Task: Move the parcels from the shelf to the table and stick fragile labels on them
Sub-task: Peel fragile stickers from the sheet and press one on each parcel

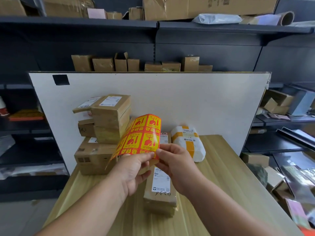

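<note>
Parcel labelling under way: a person's left hand (134,169) grips the near edge of a red-and-yellow fragile label sheet (139,135). The right hand (175,164) pinches the sheet's near right corner, apparently peeling one label free. Both are above a long brown parcel (160,189) lying mid-desk (221,176). A stack of brown parcels (105,130) at the far left and a white parcel (189,143) bound in yellow tape at the far right already sit on the desk; none shows a fragile label. Small boxes (133,64) line the dark shelving (230,55) beyond a white board (187,99), so carrying and labelling both look largely unfinished.
</note>
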`<state>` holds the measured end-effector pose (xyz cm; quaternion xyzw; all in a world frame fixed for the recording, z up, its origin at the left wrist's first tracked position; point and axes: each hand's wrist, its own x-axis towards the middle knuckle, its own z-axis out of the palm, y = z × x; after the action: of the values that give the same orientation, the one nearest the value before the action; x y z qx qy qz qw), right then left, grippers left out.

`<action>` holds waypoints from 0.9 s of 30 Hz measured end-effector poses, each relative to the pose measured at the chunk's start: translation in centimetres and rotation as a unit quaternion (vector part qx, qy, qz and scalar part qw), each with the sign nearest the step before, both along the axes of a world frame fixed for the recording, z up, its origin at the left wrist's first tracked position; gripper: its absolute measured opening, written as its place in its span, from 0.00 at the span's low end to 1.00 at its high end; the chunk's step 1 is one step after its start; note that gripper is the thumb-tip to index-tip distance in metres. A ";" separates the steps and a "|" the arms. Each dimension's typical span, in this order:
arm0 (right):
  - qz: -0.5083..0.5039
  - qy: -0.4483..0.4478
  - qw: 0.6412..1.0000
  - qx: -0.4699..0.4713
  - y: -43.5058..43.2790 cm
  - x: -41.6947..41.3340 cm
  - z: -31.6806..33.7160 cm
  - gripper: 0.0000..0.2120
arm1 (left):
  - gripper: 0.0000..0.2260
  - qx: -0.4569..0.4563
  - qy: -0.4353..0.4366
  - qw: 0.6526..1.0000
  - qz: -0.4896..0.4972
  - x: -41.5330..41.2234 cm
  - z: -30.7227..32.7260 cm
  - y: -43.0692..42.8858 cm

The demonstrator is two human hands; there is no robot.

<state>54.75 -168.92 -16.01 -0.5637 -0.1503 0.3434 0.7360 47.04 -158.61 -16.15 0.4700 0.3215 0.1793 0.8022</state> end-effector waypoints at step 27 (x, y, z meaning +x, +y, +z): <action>-0.160 0.053 0.984 -0.058 -0.4 6.2 3.2 0.08 | 0.10 0.061 0.035 0.991 -0.111 -0.5 0.0 0.5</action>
<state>60.96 -169.35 -12.78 -0.6030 0.0017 0.2585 0.7547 46.53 -158.11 -16.19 0.5571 0.2837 0.0915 0.7751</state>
